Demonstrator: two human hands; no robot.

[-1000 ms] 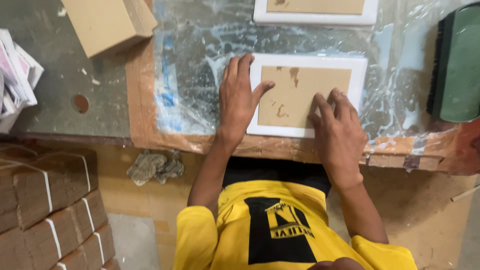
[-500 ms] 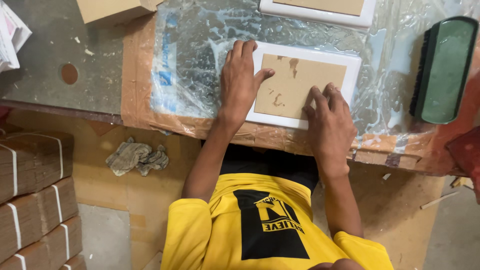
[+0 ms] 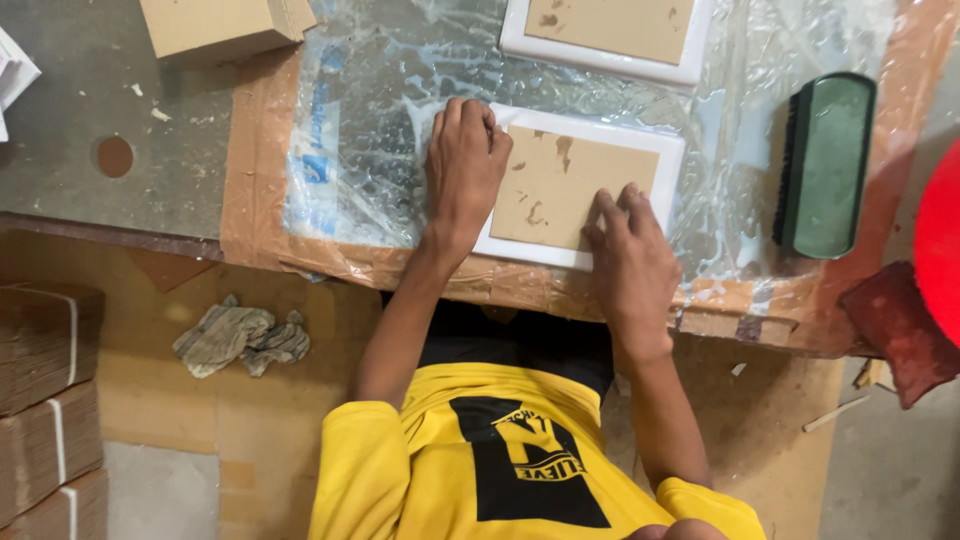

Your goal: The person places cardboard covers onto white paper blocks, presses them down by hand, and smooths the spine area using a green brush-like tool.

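Leans over a workbench (image 3: 100, 190) covered with a crinkled clear plastic sheet (image 3: 380, 120) and brown tape. Keeps both hands on a white picture frame (image 3: 668, 160) lying face down near the bench's front edge, its brown backing board (image 3: 560, 185) facing up.

Sets the left hand (image 3: 465, 165) on the frame's left side, knuckles up and fingers curled over the rim; cannot tell whether those fingers clasp the rim or only press on it. Lays the right hand (image 3: 630, 265) flat and open on the frame's lower right corner, fingertips spread on the backing board, gripping nothing.

Has a second white frame (image 3: 605, 55) just beyond the first, also face down, partly cut off at the top of the view. Has a green brush (image 3: 825, 165) lying to the right of the frames, well apart from the right hand, and a cardboard box (image 3: 215, 25) at the far left of the bench.

Shows, below the bench, a grey rag (image 3: 240, 338) on the floor and tied bundles of cardboard (image 3: 45, 400) stacked at the left edge.
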